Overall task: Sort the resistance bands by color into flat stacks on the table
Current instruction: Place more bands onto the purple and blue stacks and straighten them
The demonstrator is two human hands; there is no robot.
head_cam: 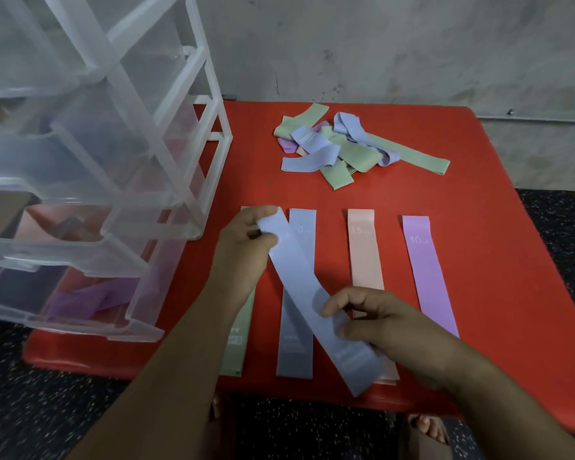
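I have a pale-blue fabric band (pixel 299 287) pinched in both grips, left hand (pixel 246 250) far, right hand (pixel 389 330) near; it slants across the laid blue strip (pixel 294 343) on the red surface (pixel 478 180); four colours begun; a tangled heap (pixel 352 151), perhaps eight bands, waits.

Clear plastic drawer unit (pixel 120 134) fills the left of the frame: several tiers, lower drawers pulled partway out. Grey, stained wall (pixel 412 44) across the top. Dark speckled floor (pixel 561 227) along right and bottom edges. Sandalled toes (pixel 427 429) at bottom, right of centre.
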